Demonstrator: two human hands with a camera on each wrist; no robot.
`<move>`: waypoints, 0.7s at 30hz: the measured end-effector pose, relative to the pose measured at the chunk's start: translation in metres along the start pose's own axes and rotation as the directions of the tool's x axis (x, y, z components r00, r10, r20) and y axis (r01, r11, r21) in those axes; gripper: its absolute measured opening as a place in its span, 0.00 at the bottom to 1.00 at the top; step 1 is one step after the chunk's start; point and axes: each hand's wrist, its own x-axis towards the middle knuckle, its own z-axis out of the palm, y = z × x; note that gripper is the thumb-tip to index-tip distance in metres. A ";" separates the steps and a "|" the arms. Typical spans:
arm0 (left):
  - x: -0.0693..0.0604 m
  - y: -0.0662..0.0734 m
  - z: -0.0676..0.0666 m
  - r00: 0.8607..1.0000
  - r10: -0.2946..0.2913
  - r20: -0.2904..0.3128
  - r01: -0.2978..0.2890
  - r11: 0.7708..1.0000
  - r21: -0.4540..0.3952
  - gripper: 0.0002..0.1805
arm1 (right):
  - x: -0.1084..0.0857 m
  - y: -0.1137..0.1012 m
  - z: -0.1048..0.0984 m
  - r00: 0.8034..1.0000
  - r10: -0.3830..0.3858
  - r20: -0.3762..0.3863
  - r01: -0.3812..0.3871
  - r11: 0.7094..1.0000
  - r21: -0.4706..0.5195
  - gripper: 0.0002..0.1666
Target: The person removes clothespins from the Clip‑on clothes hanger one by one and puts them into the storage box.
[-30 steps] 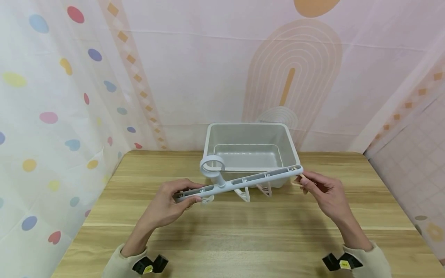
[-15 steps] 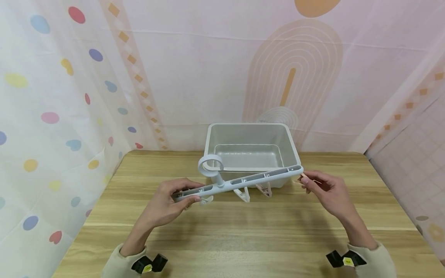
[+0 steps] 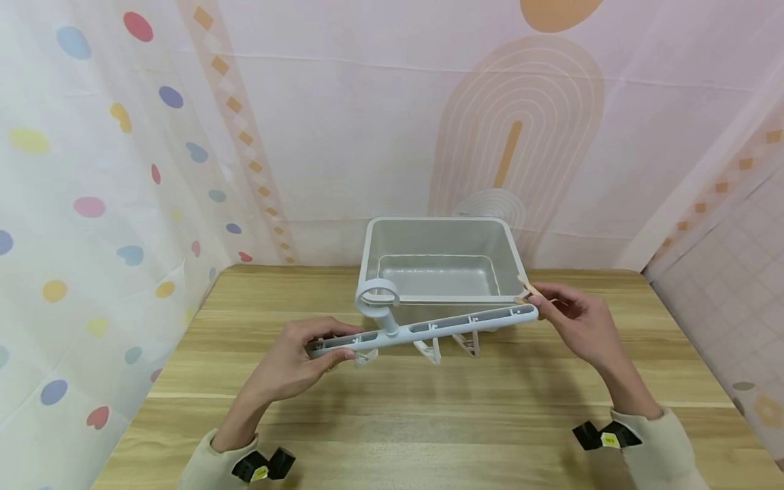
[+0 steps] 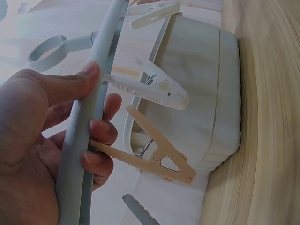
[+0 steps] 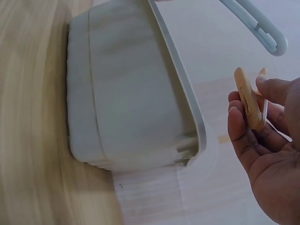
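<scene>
Hands [image 3: 300,357] — hanger end [image 3: 344,341] partly covered

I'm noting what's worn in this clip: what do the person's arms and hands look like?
The left hand and right hand are bare, without visible gloves or rings. The left sleeve and right sleeve are plain cream and reach the wrists. Each carries a black, angular wrist camera with a yellow label, its print too small to read.

Blue-grey plastic bar hanger [image 3: 398,334], tan plastic clothespin [image 5: 253,107], white plastic clothespin [image 4: 173,97], light grey rectangular tub [image 3: 441,237], yellow-brown wood-grained desk [image 3: 441,422], pinkish-white cloth backdrop [image 3: 343,136] with multicoloured spots
</scene>
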 end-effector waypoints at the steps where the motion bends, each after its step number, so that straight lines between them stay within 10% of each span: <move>1: 0.000 0.000 0.000 1.000 -0.003 0.002 0.003 1.000 0.000 0.16 | 0.002 -0.002 -0.001 1.000 0.011 0.002 -0.011 1.000 -0.001 0.17; 21: 0.002 0.003 -0.003 1.000 0.022 0.002 -0.022 0.998 0.054 0.16 | 0.054 -0.023 -0.006 0.993 -0.055 0.103 0.061 0.997 -0.054 0.17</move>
